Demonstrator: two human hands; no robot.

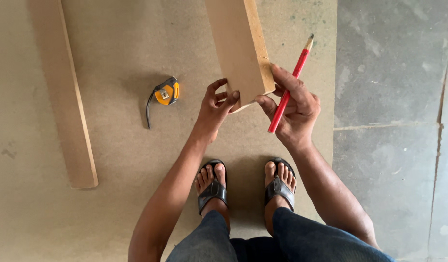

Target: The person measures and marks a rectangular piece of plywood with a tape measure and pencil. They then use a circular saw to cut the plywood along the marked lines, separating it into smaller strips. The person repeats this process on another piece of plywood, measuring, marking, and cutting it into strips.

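Tan fibreboard strip [241, 48], raised at frame centre, is pinched at its near end by the left hand [215, 107] and the right hand [294, 109], which also clamps a red pencil [289, 87], steadying it above the brown board floor [127, 58].

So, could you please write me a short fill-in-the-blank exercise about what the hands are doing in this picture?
1. Both hands grip the near end of a wooden ____.
2. The right hand also holds a pencil coloured ____.
3. A yellow tape measure lies on the large board, on the same side as the ____ hand.
4. The person's feet wear black ____.

Missing words: plank; red; left; sandals
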